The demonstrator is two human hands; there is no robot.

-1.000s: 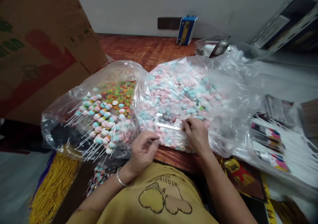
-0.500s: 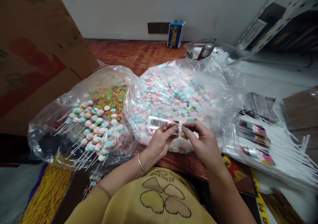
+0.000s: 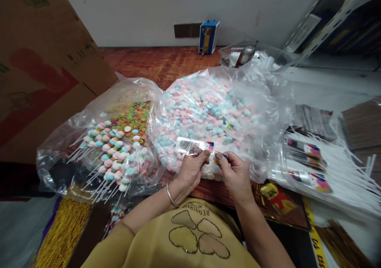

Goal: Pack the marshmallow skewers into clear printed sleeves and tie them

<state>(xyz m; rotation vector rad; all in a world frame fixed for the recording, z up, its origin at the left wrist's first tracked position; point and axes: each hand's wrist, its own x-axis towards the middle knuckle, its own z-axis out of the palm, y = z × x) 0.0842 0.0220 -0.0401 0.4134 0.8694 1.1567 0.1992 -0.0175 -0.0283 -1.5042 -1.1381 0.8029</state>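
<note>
Left hand (image 3: 190,172): fingers pinched closed on printed plastic wrapper (image 3: 189,145)
Right hand (image 3: 236,175): fingertips pinching its right end
Tear risk: could split if tugged hard

A plain pale wall (image 3: 133,14) fills the top of the frame behind a reddish-brown wooden table (image 3: 143,62), with a white slotted shelf (image 3: 330,26) at upper right.

Left grip (image 3: 190,172) and right grip (image 3: 237,176) pinch a printed wrapper (image 3: 192,146)

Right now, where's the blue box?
In the head view, the blue box stands near the top, slightly right of centre, on the wooden table by the wall, just right of the dark strip.
</note>
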